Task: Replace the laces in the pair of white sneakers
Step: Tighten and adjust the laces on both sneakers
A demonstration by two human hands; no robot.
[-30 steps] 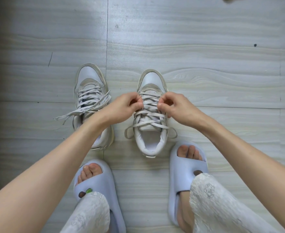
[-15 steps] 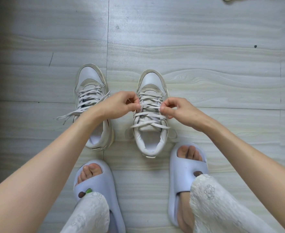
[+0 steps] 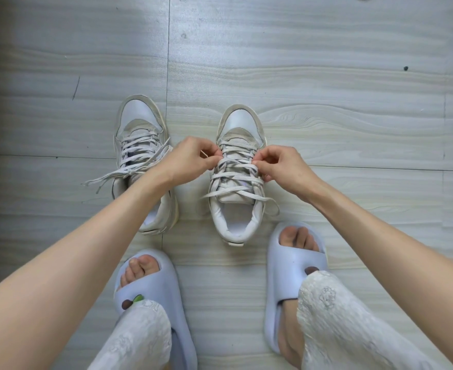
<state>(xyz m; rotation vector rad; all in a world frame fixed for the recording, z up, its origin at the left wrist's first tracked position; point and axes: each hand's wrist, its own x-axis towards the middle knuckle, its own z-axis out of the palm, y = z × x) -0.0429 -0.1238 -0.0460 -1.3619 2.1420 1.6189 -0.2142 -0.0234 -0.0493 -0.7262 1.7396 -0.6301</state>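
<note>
Two white sneakers stand side by side on the floor, toes pointing away from me. The right sneaker (image 3: 236,209) has a loosened off-white lace (image 3: 233,177) crossing its tongue, with loose ends hanging off both sides. My left hand (image 3: 190,158) pinches the lace at the sneaker's left eyelet row. My right hand (image 3: 281,164) pinches it at the right eyelet row. The left sneaker (image 3: 140,129) is laced, and its untied lace ends (image 3: 105,178) trail off to the left; my left forearm covers its heel part.
My two feet in pale blue slides (image 3: 289,263) sit on the grey wood-look floor (image 3: 327,76) just behind the sneakers, with patterned white trouser legs (image 3: 340,324) over them. A small object shows at the top right edge.
Both hands have shifted slightly along the right sneaker's lace rows, the right hand lower than before. The lace crossings look looser. The left sneaker has not moved.
</note>
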